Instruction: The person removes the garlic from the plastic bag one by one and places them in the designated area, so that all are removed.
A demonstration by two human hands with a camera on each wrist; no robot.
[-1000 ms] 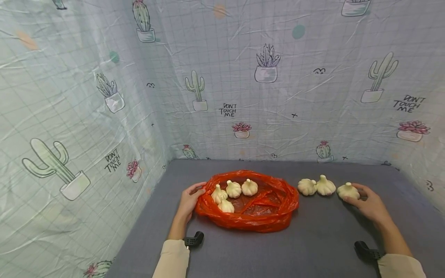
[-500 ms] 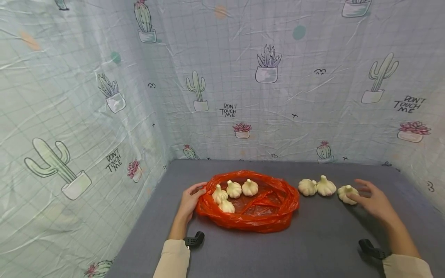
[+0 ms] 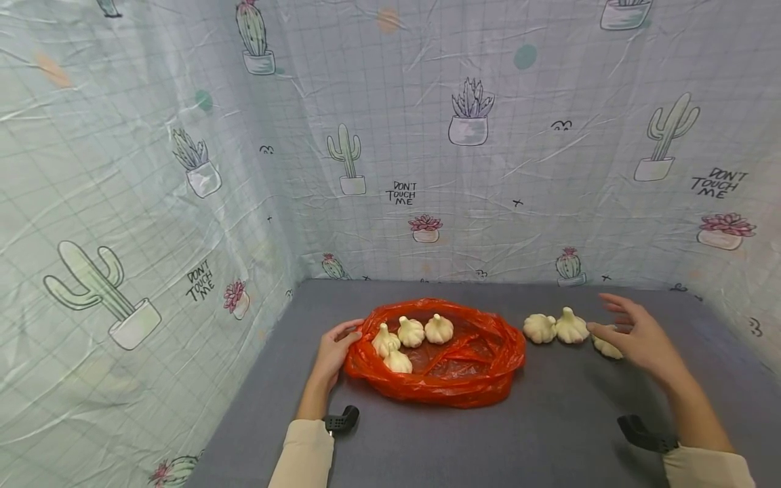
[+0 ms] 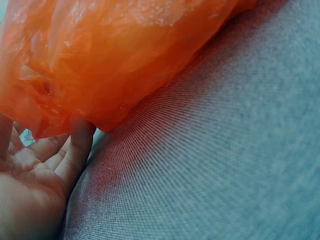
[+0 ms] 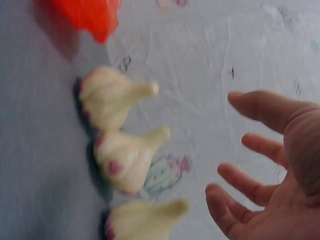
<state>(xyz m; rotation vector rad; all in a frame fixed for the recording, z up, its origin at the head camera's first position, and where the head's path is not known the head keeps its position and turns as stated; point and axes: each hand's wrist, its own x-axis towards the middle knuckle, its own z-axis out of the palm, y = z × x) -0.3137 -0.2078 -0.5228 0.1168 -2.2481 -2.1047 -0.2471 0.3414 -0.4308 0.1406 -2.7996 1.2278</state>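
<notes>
A red plastic bag (image 3: 451,393) lies with its mouth spread wide, several garlic bulbs (image 3: 438,329) inside toward its left end. My left hand (image 3: 331,354) holds the bag's left edge; in the left wrist view its fingers (image 4: 80,145) meet the film, and part of the grip is hidden. To the right of the bag, three more garlic bulbs stand in a row: one (image 3: 538,329), a middle one (image 3: 571,327) touching it, and a third (image 3: 607,347) partly covered by my right hand (image 3: 643,339). That hand hovers with spread fingers and holds nothing.
A grey cloth-covered table (image 3: 464,447) carries everything. Behind and to the left rises a curtain (image 3: 378,244) printed with cacti. A black wrist camera (image 3: 343,420) sits on my left wrist, and another black camera (image 3: 643,434) on my right.
My right hand has let go of the rightmost garlic bulb, drawn back to the right, then risen and shifted left above it. The left hand and the bag have stayed put.
</notes>
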